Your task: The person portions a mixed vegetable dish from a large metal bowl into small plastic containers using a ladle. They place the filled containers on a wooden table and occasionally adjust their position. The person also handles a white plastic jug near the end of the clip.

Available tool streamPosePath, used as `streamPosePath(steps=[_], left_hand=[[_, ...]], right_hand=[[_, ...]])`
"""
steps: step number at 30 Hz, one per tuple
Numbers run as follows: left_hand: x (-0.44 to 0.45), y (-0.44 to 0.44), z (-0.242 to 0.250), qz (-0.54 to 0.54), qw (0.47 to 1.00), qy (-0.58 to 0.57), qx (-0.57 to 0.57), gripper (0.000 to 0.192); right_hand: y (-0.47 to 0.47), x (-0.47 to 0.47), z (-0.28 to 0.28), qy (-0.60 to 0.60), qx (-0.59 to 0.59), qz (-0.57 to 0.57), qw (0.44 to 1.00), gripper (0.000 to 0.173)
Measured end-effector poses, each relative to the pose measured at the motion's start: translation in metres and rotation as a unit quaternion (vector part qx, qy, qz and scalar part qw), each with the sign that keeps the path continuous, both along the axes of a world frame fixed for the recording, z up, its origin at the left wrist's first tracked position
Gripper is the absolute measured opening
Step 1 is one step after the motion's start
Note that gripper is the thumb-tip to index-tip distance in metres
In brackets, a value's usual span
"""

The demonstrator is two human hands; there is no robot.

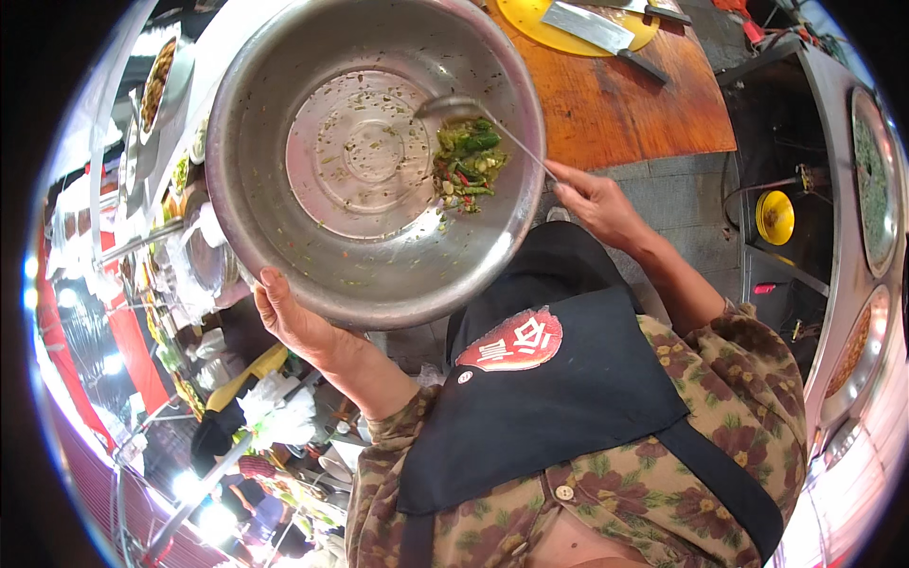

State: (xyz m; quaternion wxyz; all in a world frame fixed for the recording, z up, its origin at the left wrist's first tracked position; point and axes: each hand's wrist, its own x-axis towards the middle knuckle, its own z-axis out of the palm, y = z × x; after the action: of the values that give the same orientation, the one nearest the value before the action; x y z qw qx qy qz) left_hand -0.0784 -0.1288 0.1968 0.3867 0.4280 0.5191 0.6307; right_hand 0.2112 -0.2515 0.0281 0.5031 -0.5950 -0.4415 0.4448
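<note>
A large stainless steel basin is tilted in front of me. My left hand grips its near-left rim, thumb on the outer edge. In my right hand is the handle of a metal ladle, which reaches over the right rim into the basin. Beside the ladle's bowl lies a small heap of chopped green vegetables with bits of red chilli, against the right inner wall. Scraps of green cling to the basin's bottom and walls.
A wooden table holds a yellow round cutting board and a cleaver. To the right, a metal counter carries trays of food. Yellow bowls are stacked under it. A food tray stands on the left.
</note>
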Motion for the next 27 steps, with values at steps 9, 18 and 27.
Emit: streamPosePath(steps=[9, 18, 27], left_hand=[[-0.058, -0.020, -0.011, 0.101, 0.993, -0.053, 0.029, 0.023], [-0.076, -0.013, -0.015, 0.152, 0.987, -0.048, 0.003, 0.030], [-0.071, -0.013, -0.016, 0.194, 0.980, -0.045, 0.014, 0.018]], right_hand=[[0.028, -0.044, 0.015, -0.109, -0.107, 0.046, 0.987, 0.040], [0.018, -0.065, -0.002, -0.351, 0.073, 0.180, 0.916, 0.042], [0.068, -0.023, 0.004, -0.449, 0.195, 0.292, 0.822, 0.038]])
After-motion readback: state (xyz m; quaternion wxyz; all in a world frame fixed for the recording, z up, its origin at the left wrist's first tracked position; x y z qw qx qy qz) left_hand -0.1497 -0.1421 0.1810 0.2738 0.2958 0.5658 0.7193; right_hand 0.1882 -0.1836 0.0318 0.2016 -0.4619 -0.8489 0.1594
